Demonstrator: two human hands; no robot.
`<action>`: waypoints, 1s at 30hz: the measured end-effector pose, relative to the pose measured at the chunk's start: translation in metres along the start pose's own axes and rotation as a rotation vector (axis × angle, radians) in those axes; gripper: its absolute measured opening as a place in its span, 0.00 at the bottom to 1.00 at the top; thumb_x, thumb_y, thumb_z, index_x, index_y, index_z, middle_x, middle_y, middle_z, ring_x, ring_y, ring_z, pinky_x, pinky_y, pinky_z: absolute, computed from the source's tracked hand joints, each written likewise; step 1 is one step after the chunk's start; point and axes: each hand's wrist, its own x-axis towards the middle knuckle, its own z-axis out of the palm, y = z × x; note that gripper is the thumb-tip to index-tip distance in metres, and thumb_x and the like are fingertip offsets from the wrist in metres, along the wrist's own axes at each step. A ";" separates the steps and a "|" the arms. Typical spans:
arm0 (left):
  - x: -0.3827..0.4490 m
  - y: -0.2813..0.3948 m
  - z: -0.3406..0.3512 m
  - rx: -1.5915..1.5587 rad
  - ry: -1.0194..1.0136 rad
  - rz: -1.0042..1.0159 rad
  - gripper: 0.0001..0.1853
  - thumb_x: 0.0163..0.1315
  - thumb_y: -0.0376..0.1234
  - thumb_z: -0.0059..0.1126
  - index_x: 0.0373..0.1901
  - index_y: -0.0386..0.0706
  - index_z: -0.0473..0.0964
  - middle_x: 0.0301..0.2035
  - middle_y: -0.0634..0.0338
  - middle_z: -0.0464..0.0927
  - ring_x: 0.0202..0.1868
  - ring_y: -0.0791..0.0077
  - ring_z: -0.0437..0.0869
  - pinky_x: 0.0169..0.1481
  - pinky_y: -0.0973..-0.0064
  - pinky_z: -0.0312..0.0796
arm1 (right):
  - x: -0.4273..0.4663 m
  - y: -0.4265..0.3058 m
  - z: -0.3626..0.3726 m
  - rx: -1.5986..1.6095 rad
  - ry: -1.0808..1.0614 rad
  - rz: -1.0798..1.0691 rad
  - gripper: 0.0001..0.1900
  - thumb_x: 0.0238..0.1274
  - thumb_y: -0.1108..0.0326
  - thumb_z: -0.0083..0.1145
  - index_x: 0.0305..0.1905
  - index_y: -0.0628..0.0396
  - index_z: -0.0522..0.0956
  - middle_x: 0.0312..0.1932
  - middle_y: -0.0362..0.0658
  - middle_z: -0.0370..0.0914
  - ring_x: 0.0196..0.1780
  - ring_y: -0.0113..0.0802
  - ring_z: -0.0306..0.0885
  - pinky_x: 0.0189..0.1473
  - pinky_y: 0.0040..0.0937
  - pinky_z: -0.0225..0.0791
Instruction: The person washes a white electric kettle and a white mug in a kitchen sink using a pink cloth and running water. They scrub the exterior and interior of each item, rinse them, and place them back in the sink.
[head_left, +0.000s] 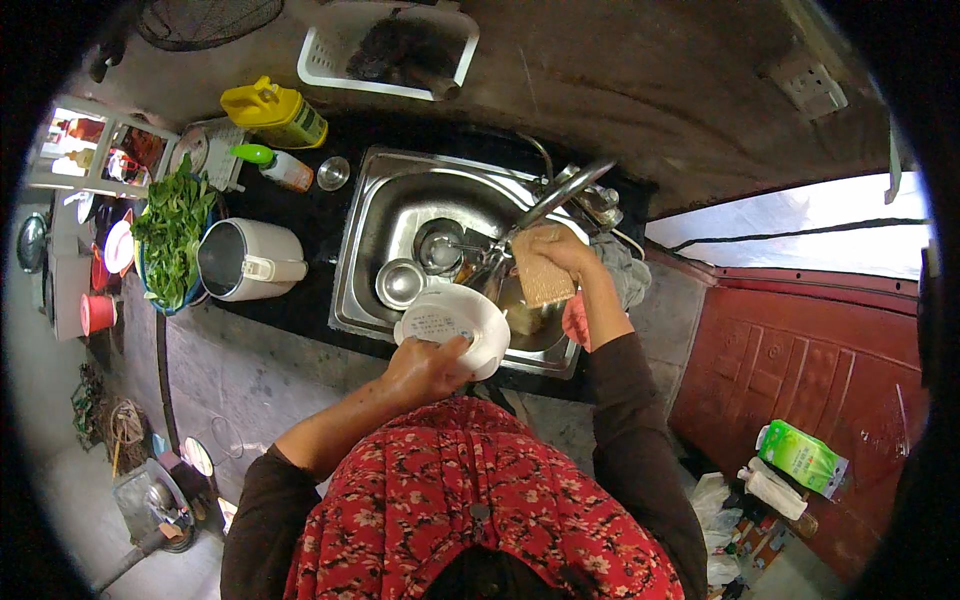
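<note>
My left hand (431, 369) grips a white bowl (491, 330) at the front of the stainless steel sink (351, 289). The bowl's underside, which bears printed writing, is turned up towards me. In my right hand (570, 247) is a tan textured cloth or scrubbing pad (544, 281), beside the metal faucet (559, 196). Running water seems to fall near the pad. Inside the sink lie a small steel bowl (400, 283) and a second round metal vessel (441, 246). Things under the pad are partly hidden.
Left of the sink stand a white electric kettle (274, 259), a basin of leafy greens (176, 240), a spray bottle (285, 171), a yellow jug (277, 112) and a glass (334, 173). A grey cloth (626, 274) hangs at the sink's right. Above is a white basket (322, 79).
</note>
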 end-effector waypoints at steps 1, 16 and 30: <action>0.002 0.001 0.000 -0.008 0.021 0.017 0.20 0.51 0.38 0.68 0.45 0.46 0.74 0.19 0.49 0.79 0.24 0.47 0.83 0.27 0.55 0.74 | -0.005 -0.002 0.008 -0.088 -0.012 -0.018 0.19 0.48 0.64 0.68 0.43 0.67 0.82 0.38 0.48 0.84 0.36 0.35 0.82 0.41 0.33 0.75; 0.016 0.010 -0.034 0.308 -0.412 0.242 0.09 0.56 0.35 0.54 0.38 0.43 0.73 0.25 0.50 0.81 0.30 0.52 0.86 0.29 0.57 0.77 | -0.003 0.015 0.032 0.329 0.066 -0.023 0.16 0.58 0.66 0.68 0.48 0.64 0.81 0.44 0.44 0.83 0.43 0.33 0.81 0.46 0.31 0.75; 0.004 -0.020 -0.020 0.539 -0.505 0.375 0.10 0.59 0.34 0.53 0.40 0.43 0.78 0.34 0.54 0.84 0.39 0.56 0.87 0.43 0.59 0.79 | -0.004 0.022 0.038 0.467 0.164 -0.106 0.11 0.63 0.73 0.63 0.47 0.64 0.80 0.42 0.45 0.83 0.41 0.33 0.82 0.44 0.32 0.76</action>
